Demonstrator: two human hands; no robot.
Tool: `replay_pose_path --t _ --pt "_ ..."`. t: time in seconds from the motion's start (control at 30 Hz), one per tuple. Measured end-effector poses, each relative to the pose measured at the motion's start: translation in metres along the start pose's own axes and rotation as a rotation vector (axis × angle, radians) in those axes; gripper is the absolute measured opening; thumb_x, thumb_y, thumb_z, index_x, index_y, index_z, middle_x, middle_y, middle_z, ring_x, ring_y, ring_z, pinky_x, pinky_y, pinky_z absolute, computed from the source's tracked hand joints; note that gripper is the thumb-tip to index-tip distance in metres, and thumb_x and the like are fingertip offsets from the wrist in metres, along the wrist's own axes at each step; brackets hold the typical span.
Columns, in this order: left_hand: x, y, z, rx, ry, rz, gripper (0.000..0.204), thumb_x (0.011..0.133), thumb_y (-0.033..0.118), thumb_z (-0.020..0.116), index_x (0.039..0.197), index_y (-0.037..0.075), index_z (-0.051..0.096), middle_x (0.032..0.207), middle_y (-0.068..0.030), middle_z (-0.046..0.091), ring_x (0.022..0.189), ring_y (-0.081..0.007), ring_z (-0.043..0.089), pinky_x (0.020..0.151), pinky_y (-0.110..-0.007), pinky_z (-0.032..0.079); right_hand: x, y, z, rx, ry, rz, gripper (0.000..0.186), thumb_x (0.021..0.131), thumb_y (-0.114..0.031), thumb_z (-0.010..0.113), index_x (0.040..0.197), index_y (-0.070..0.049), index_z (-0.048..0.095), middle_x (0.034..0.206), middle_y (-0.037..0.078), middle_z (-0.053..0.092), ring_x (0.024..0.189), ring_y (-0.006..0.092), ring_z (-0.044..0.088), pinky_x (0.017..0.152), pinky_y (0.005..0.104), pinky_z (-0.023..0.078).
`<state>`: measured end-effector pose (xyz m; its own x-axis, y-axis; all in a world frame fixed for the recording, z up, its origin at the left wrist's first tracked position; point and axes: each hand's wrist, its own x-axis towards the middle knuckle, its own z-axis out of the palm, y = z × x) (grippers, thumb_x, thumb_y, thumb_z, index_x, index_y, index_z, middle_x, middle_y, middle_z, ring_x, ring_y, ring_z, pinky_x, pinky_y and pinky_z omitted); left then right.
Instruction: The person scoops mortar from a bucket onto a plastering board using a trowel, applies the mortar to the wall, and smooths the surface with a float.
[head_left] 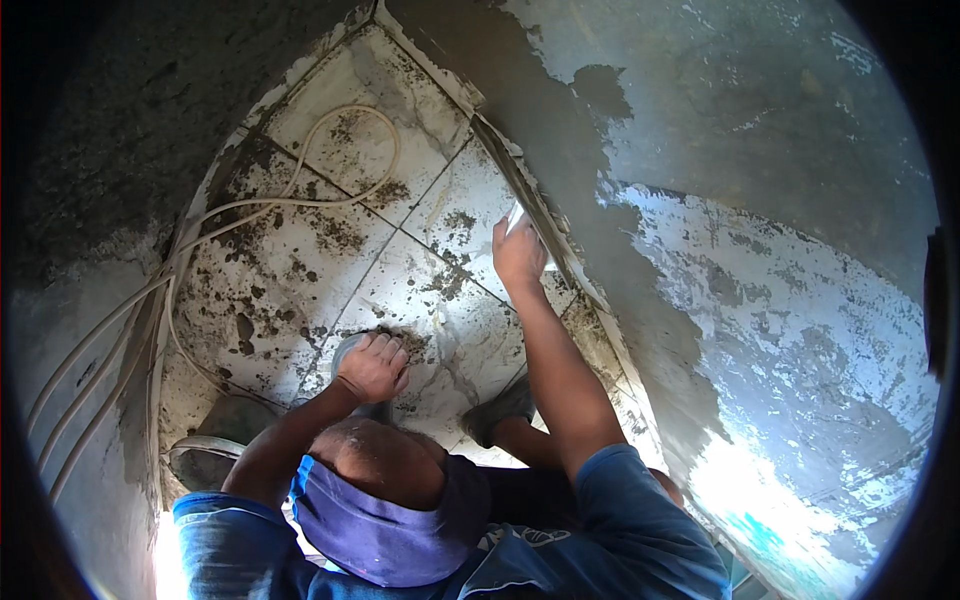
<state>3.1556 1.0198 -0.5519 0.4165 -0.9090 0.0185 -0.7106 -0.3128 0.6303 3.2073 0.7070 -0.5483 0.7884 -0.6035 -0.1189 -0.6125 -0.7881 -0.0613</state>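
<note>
My left hand (373,367) is closed, knuckles up, low over the dirty tiled floor (290,270). Its fingers curl over a pale grey, round-edged thing (345,350), mostly covered by the hand, with brown crumbs of mortar beside it. My right hand (520,255) reaches forward to the foot of the right wall. In it is a white, flat-edged piece (516,215); the fingers hide most of it, so its kind cannot be told. That hand is close to the narrow raised edging (525,195) between floor and wall.
A pale cable (290,202) loops across the tiles, with several strands up the left wall. The right wall (690,330) carries wet grey mortar low down. A rounded container (205,455) stands at lower left. My bent knee (380,455) and dark shoe (498,410) are close by.
</note>
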Motion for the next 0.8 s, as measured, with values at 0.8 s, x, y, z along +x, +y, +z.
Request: replay_pose_path --t 0.8 --pt "0.000 0.000 -0.001 0.014 0.033 0.005 0.028 0.072 0.032 0.066 0.086 0.008 0.061 0.092 -0.0068 0.060 0.087 -0.0232 0.057 0.080 -0.037 0.043 0.034 -0.063 -0.038 -0.046 0.063 -0.202 0.053 0.089 -0.031 0.056 0.130 0.002 0.048 0.119 0.026 0.059 0.110 0.0413 0.057 0.096 0.0469 0.044"
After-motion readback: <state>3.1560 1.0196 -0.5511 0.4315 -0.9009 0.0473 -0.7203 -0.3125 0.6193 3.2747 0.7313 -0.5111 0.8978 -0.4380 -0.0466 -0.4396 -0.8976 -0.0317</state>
